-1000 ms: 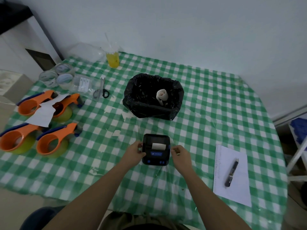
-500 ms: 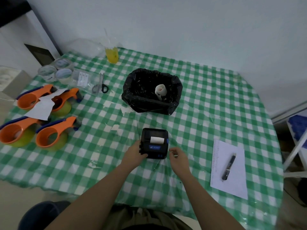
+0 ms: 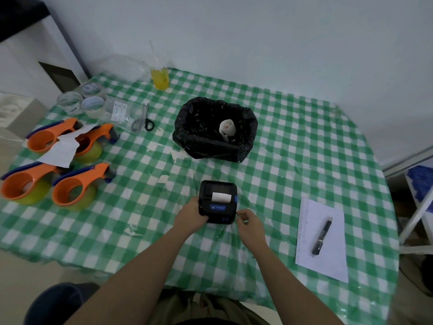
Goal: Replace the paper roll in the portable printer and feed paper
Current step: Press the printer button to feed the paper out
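Head view, setting: table covered by a green-and-white checked cloth [image 3: 293, 146].
Portable printer [image 3: 217, 201]: black, lying flat on the cloth near the table's front edge; its long axis runs away from the person, with the blue label and buttons at the near end and the lid at the far end.
Paper strip [image 3: 220, 197]: white, showing at the slot across the printer's middle.
Left hand [image 3: 190, 216]: fingers closed around the printer's left near corner, gripping it.
Right hand [image 3: 248, 221]: curled, fingertips [image 3: 239, 213] at the printer's right near corner; whether they press or merely touch cannot be told.
Black-lined bin [image 3: 214, 130]: beyond the printer, holding a loose curled paper roll [image 3: 226, 127].
Right of printer: pen [image 3: 322, 235] lying on a white sheet [image 3: 325, 259].
Left side: four orange tape dispensers [image 3: 77, 184], scissors [image 3: 143, 121].
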`<state>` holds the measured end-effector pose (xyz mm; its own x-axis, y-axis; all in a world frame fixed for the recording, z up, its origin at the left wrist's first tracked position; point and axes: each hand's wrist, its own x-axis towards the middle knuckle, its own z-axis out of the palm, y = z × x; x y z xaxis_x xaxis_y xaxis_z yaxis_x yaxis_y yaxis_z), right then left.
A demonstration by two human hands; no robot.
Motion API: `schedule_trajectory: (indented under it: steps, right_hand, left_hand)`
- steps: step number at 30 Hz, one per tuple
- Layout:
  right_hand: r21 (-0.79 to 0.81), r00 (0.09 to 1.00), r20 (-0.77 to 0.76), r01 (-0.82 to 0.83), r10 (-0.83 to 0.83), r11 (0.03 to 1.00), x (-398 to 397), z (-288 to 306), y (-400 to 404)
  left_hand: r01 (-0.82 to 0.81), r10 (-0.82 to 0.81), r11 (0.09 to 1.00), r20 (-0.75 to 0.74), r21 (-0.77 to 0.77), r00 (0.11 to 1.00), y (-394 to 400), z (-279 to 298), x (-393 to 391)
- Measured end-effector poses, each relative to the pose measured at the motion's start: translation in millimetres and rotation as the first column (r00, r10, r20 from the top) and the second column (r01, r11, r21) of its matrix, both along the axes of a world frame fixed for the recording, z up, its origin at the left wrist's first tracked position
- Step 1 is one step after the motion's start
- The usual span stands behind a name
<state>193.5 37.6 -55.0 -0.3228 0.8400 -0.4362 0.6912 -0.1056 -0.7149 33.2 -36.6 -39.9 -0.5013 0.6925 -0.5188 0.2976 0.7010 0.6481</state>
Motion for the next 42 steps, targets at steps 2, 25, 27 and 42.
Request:
schedule_trajectory:
  steps: [2, 25, 27, 42]
  right_hand:
    - [-0.003, 1.000, 0.000, 0.005, -0.005, 1.000, -0.3, 0.6, 0.0]
    - [0.019, 1.000, 0.002, -0.005, 0.005, 1.000, 0.1, -4.3, -3.0]
    - [0.023, 1.000, 0.006, -0.007, 0.007, 1.000, -0.2, -4.7, -3.1]
    - [0.019, 1.000, 0.004, 0.001, -0.001, 1.000, -1.9, -6.3, -4.8]
  left_hand:
    - [0.003, -0.003, 1.000, 0.002, -0.002, 1.000, -0.2, 0.3, -0.2]
    - [0.000, 0.000, 1.000, 0.011, -0.005, 1.000, 0.3, -5.8, -3.9]
    - [0.000, 0.000, 1.000, 0.013, -0.004, 1.000, 0.2, -5.5, -3.9]
    - [-0.001, 0.000, 1.000, 0.025, 0.007, 1.000, -0.7, -7.7, -4.8]
